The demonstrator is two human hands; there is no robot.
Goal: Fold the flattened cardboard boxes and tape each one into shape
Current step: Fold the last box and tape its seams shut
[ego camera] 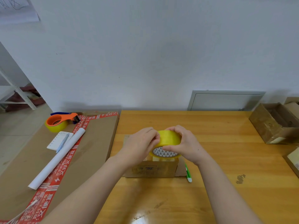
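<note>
Both hands grip the yellow tape roll (pixel 168 139) just above the folded cardboard box (pixel 153 168) on the worktop (pixel 210 159): right hand (pixel 186 143) clamps its rim, left hand (pixel 142 143) apparently picks at the tape end on its left

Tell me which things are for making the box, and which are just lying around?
For the job: yellow tape roll, held by the left hand and right hand; small cardboard box beneath it.
Lying about: orange tape dispenser, white paper tube, notepad, blue pen, green pen, open brown box.
</note>
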